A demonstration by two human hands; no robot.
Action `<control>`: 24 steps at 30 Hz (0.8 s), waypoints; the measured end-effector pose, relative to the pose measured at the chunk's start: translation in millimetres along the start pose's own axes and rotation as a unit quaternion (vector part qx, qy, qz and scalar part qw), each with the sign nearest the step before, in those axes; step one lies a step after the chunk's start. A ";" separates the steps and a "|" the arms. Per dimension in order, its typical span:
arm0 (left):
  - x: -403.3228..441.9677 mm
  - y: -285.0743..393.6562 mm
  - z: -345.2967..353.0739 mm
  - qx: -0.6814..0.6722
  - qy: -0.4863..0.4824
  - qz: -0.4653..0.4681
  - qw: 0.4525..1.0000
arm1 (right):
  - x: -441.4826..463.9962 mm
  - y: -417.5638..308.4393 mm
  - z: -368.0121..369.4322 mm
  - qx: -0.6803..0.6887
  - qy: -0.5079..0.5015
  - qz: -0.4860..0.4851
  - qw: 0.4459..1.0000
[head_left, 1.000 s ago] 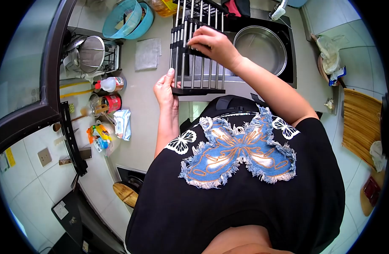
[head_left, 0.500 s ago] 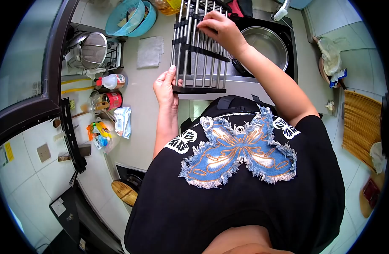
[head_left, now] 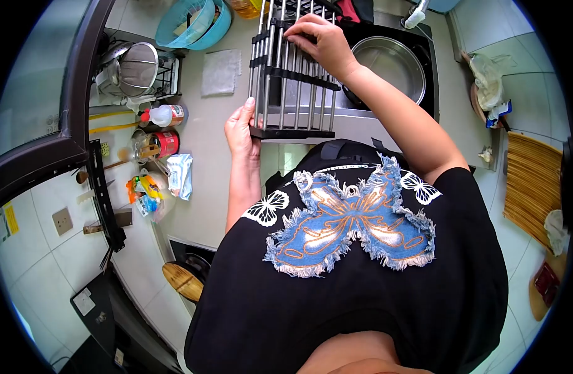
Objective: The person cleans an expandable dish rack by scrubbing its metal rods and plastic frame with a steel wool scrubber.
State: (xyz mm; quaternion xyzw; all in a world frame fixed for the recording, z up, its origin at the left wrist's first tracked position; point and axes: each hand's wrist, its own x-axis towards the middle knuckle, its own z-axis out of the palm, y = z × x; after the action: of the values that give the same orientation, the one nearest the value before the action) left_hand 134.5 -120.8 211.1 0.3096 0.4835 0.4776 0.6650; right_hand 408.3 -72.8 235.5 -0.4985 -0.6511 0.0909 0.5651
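A metal rack (head_left: 298,103) of thin parallel rods with black bars and a black end piece stands tilted over the sink at the front of the counter. My left hand (head_left: 241,132) is closed round its lower left corner, thumb up along the outer rod. Across the rack's upper part reaches my right hand (head_left: 319,45), fingers bent and pinched at one of the rods. Its fingertips are partly hidden, so anything small between them does not show. Just right of the rack is a round steel pan (head_left: 389,68).
Left on the counter are a grey cloth (head_left: 221,73), blue basins (head_left: 202,31), a red-capped bottle (head_left: 165,115), a red can (head_left: 167,143) and a wipes pack (head_left: 180,176). A wire rack (head_left: 168,75) holds strainers. The faucet (head_left: 416,15) is at the back right.
The rack has shifted slightly to the left, its lower end tilting a little. Both hands have moved with it, my right hand slightly left and up.
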 end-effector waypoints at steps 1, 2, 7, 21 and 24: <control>3.1 -1.8 -1.0 -0.001 -0.002 0.001 1.000 | -2.7 -3.0 -1.2 0.035 -0.027 -0.009 0.999; 5.7 -3.4 -4.1 -0.010 0.003 -0.005 1.000 | -6.8 -6.9 -2.0 0.071 -0.054 -0.016 0.996; 9.6 -9.1 -16.6 -0.016 -0.003 -0.020 1.000 | -18.5 -26.2 2.4 0.086 -0.138 0.006 0.987; 0.1 -19.2 15.1 -0.038 0.093 -0.058 0.993 | -35.6 -32.0 6.0 -0.005 -0.090 -0.003 0.996; 6.0 -25.2 11.3 -0.048 0.104 -0.039 0.993 | -50.1 -42.9 20.2 -0.019 -0.051 0.052 0.997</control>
State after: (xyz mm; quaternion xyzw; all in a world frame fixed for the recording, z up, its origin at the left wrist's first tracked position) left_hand 154.0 -123.5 190.9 0.2067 0.5381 0.5038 0.6434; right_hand 361.4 -122.4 225.5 -0.5371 -0.6536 0.1337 0.5163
